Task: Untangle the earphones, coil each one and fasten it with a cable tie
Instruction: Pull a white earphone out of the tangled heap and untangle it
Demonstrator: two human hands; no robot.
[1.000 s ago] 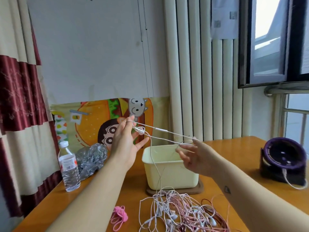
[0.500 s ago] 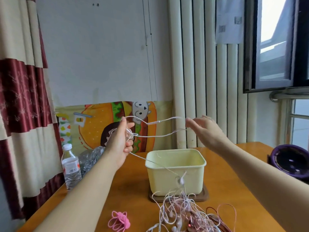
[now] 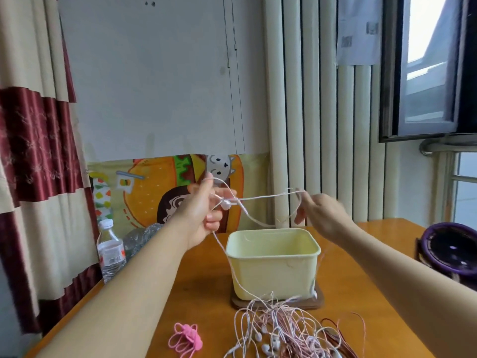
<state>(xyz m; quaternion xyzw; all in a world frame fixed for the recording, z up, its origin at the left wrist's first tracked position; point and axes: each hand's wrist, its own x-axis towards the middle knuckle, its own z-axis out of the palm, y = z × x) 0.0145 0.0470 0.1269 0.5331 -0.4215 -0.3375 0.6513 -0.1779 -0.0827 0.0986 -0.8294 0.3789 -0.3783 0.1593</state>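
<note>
Both of my hands are raised above the table with one pale pink earphone point(image 3: 260, 197) strung between them. My left hand point(image 3: 204, 214) holds its earbuds and a loop of cord in curled fingers. My right hand point(image 3: 318, 210), blurred, pinches the cord and draws a loop that sags toward the tub. From my left hand the cord drops to a tangled heap of pink and white earphones point(image 3: 289, 332) at the table's near edge. A coiled pink earphone point(image 3: 185, 341) lies to the left of the heap.
A cream plastic tub point(image 3: 273, 270) stands on a brown coaster in the middle of the wooden table point(image 3: 206, 288). A water bottle point(image 3: 111, 251) and a crumpled plastic bag are at the back left. A purple round device point(image 3: 451, 251) sits at the right edge.
My right hand dropped a little and swung round, forming a hanging loop of cord. My left hand stays raised with the earbuds. The view tilted upward slightly.
</note>
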